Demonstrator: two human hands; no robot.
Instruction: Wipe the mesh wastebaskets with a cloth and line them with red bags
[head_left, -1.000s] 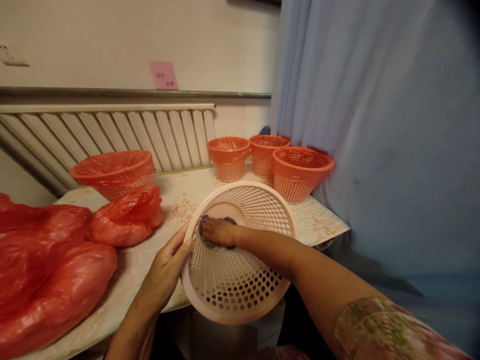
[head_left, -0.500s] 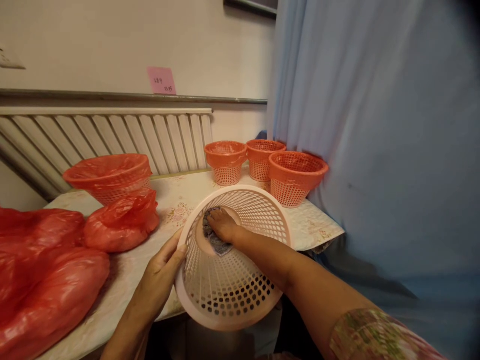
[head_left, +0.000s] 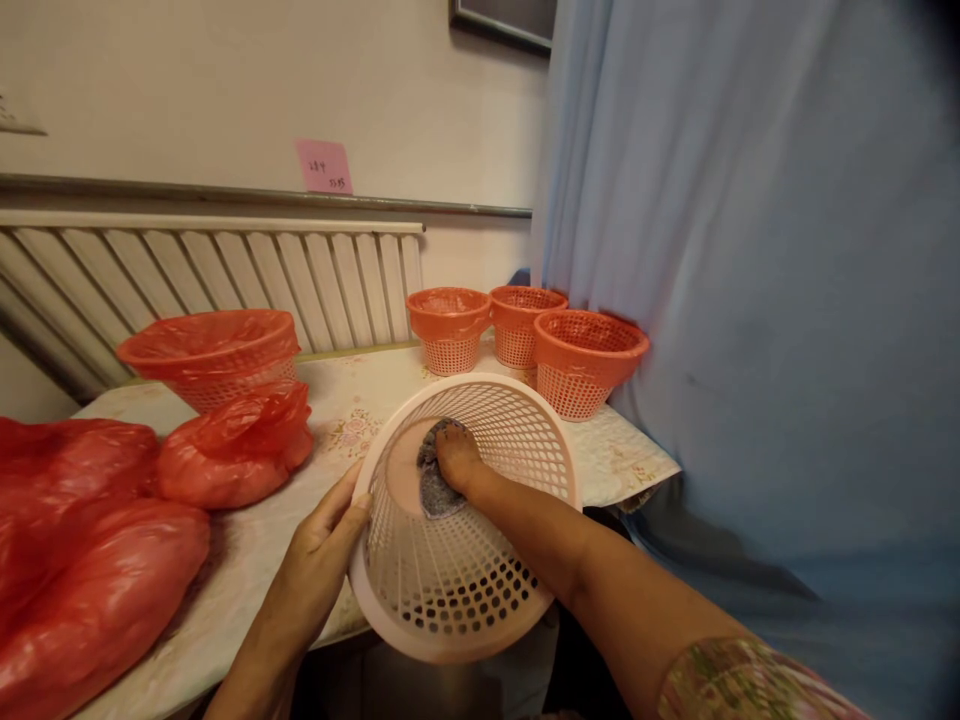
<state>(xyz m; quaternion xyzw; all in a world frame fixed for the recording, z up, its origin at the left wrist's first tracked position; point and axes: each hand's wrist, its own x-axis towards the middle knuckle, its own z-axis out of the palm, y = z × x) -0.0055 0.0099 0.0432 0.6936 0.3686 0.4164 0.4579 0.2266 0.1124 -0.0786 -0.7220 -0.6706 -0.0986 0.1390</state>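
Observation:
A pale pink perforated basket (head_left: pixel 465 645) is tilted with its mouth toward me at the table's front edge. My left hand (head_left: pixel 322 550) grips its rim on the left side, thumb on the near face and the other fingers behind. Deep inside the basket, my right hand (head_left: pixel 457 457) presses a grey cloth (head_left: pixel 439 495) against the bottom. The cloth shows below and to the left of the fingers, whose tips are partly sunk in it.
Three baskets lined with red bags (head_left: pixel 450 318) stand at the back right; a wider lined one (head_left: pixel 217 350) is at the left. Full red bags (head_left: pixel 105 590) cover the table's left side. A blue curtain (head_left: pixel 765 300) hangs at the right.
My right hand and the cloth have moved slightly to the right across the basket bottom, baring more of its left part. My left hand keeps its hold on the rim.

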